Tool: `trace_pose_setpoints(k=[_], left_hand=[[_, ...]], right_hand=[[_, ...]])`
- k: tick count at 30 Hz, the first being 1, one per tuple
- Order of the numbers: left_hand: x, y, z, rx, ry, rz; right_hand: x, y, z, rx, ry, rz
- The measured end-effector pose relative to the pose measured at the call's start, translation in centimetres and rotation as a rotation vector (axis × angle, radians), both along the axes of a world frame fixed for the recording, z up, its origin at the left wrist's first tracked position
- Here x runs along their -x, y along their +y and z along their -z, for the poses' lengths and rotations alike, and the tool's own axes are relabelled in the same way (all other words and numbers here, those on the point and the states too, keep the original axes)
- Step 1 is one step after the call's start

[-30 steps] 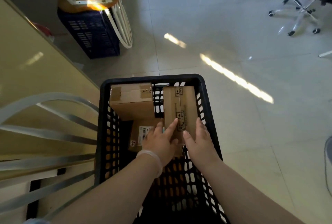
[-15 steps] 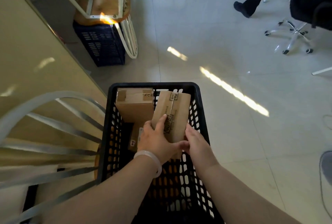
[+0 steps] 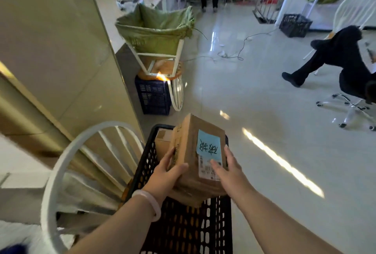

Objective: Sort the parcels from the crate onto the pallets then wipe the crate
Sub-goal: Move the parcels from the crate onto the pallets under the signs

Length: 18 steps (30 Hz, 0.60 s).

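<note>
A brown cardboard parcel (image 3: 188,148) with a blue handwritten note and a white shipping label is held tilted above the black plastic crate (image 3: 183,227). My left hand (image 3: 165,174) grips its left side, thumb on top and fingers along the side. On the right side, over the label, my right hand (image 3: 227,169) clasps the parcel. Another brown parcel (image 3: 162,141) lies in the crate's far left corner, mostly hidden behind the held one.
A white wire chair back (image 3: 81,172) stands at the left, beside a beige partition (image 3: 50,54). Ahead are a dark blue crate (image 3: 153,97) and a green sack on a white frame (image 3: 156,30). A seated person's leg (image 3: 317,60) and an office chair base (image 3: 350,107) occupy the right; cables lie on the floor.
Both hands have lifted the parcel out of the crate and turned it so the blue note faces up. The camera has tilted up, showing more of the room.
</note>
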<state>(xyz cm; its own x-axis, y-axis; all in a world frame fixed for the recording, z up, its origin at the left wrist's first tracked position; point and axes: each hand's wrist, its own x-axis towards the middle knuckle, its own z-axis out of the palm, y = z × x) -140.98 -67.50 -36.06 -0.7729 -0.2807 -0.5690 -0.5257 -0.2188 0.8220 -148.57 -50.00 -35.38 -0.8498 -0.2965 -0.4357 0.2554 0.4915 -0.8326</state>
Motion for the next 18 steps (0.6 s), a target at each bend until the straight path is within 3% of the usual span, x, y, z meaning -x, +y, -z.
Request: trace_pose_setpoints(k=[3, 9, 14, 16, 18], left_hand=[[-1.0, 1.4, -1.9, -0.031, 0.02, -0.003], [-2.3, 4.1, -2.8, 0.329, 0.024, 0.095], [-3.4, 4.8, -4.7, 0.38, 0.08, 0.113], [-3.8, 4.6, -5.6, 0.452, 0.08, 0.14], [-4.1, 4.4, -6.9, 0.616, 0.06, 0.273]], right_hand=[[-0.7, 1.0, -1.3, 0.071, 0.007, -0.066], [-1.9, 2.7, -2.2, 0.085, 0.196, -0.094], [-2.1, 4.3, -3.4, 0.094, 0.274, -0.086], [-1.6, 5.1, -4.3, -0.015, 0.367, -0.072], [-0.8, 5.9, -5.4, -0.251, 0.541, -0.135]])
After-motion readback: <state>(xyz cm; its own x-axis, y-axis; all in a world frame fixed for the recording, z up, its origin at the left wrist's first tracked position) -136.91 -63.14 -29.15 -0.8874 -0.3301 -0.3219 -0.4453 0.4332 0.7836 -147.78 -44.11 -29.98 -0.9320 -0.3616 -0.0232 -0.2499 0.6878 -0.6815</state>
